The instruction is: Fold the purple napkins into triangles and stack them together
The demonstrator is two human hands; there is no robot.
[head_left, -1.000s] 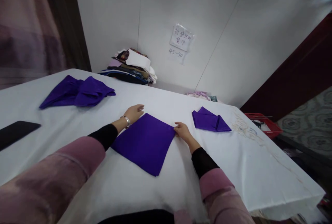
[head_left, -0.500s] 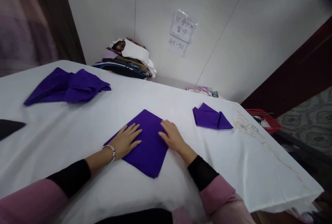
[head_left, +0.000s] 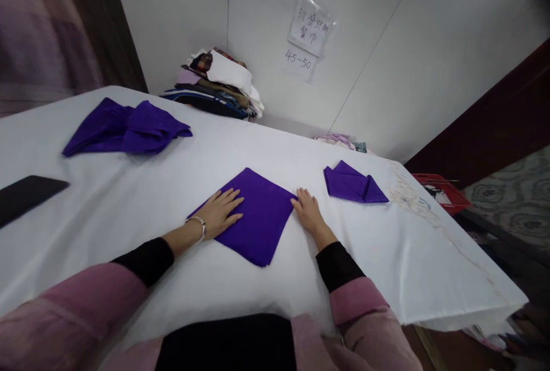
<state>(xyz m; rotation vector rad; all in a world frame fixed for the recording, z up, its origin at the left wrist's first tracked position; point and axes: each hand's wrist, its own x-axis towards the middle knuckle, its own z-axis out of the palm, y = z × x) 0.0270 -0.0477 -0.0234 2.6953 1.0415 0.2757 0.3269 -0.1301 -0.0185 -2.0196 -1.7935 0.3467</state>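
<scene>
A purple cloth napkin (head_left: 262,216) lies flat before me, folded into a square turned like a diamond. My left hand (head_left: 221,213) rests flat over its left corner, fingers spread and palm down. At the right corner is my right hand (head_left: 308,210), its fingers stretched out and the tips touching the cloth's edge. Farther right sits a smaller folded purple napkin (head_left: 353,184) with a raised peak. A loosely crumpled purple cloth (head_left: 129,129) lies at the back left.
A white cloth covers the table (head_left: 378,268). At the left edge lies a flat black object (head_left: 30,196). Piled clothes (head_left: 219,85) stand against the wall, beneath a handwritten sign (head_left: 311,26). A red basket (head_left: 444,193) stands beyond the right side.
My right hand has slid right, from on top of the napkin to its right corner. My left hand stays on the left part. The whole view has shifted slightly.
</scene>
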